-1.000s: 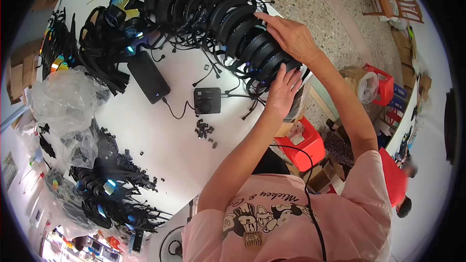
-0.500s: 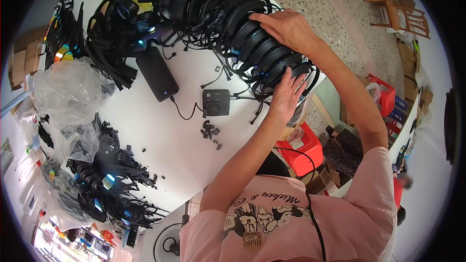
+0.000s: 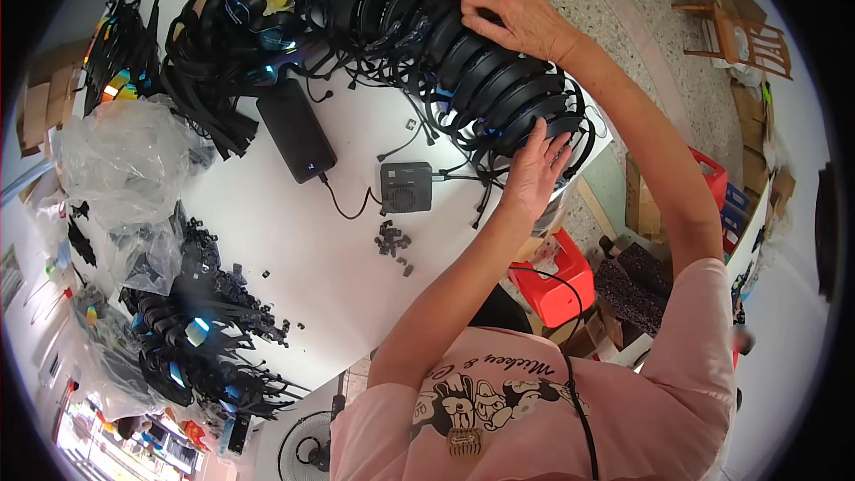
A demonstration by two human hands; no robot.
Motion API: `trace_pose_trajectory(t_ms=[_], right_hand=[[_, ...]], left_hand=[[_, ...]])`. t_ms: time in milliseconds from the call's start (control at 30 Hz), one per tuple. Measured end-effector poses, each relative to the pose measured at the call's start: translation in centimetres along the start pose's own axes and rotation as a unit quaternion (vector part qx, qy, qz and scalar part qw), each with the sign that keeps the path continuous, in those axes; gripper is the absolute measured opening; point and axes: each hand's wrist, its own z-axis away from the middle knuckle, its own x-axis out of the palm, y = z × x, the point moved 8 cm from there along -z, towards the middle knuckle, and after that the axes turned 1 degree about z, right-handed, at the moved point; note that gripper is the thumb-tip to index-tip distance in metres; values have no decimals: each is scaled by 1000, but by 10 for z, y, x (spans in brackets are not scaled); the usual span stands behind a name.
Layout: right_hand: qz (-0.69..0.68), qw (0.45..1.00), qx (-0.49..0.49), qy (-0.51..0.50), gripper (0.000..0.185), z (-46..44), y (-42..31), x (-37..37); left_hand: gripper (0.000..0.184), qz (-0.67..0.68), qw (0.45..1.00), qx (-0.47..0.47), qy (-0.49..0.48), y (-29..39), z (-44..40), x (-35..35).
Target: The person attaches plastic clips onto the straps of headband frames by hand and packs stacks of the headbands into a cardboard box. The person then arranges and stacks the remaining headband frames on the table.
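Speckled floor (image 3: 646,58) runs off beyond the white bench (image 3: 329,321), with a red stool (image 3: 574,289) close by its edge. Along that side lies a packed row of black curved pieces (image 3: 512,93), their thin leads trailing inward. At the near end the left hand (image 3: 533,169) rests against them, fingers extended — not clenched. Farther up, the right hand (image 3: 512,13) bends its fingers over the row — whether it grips one, I can't tell. Nearby sits a small black box (image 3: 405,187), cabled to a black slab (image 3: 297,131).
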Motion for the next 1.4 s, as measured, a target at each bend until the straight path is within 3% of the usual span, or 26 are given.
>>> trace_pose_trajectory(t_ms=[100, 200, 300, 400, 500, 600, 700, 867, 967, 1000, 1100, 1200, 1333, 1400], right_hand=[[-6, 996, 72, -58, 29, -5, 20, 4], [46, 999, -16, -11, 39, -15, 0, 0], [103, 994, -43, -16, 51, -11, 15, 25], [10, 999, 34, -24, 64, -8, 27, 39], [53, 984, 93, -140, 69, -9, 28, 40], [38, 982, 95, -158, 59, -6, 26, 36], [69, 992, 6, -102, 53, -1, 9, 34], [-99, 978, 133, -127, 53, 14, 15, 50], [-114, 981, 130, -91, 58, 19, -3, 23], [-107, 991, 81, -3, 58, 24, -5, 16], [-73, 991, 50, 104, 54, 40, -14, -1], [-69, 985, 156, -19, 48, 55, -8, 17], [-72, 976, 197, -51, 47, 68, -20, -1], [-116, 976, 181, 20, 48, 77, -30, -24]], left_hand=[[60, 11, 1000, -7, 0, -2, -3, -4], [55, 19, 1000, 6, 16, -1, -2, -6], [53, 41, 998, -10, 36, -3, -2, -7], [54, 54, 998, 1, 26, -2, -4, -5], [52, 62, 998, -7, 4, -1, -6, -9], [51, 48, 999, 3, -11, 0, 4, -14], [50, 38, 999, 9, 7, -2, 12, -20], [59, 33, 999, 29, 11, 9, 20, -16], [66, 54, 998, 34, 22, 8, 22, -15], [67, 57, 997, 34, 28, 7, 24, -15], [71, 53, 997, 40, 35, 7, 28, -17], [73, 33, 998, 41, 27, 3, 36, -17], [66, 11, 998, 53, 13, 0, 60, -8], [54, 12, 998, 58, -35, 0, 78, 6]])
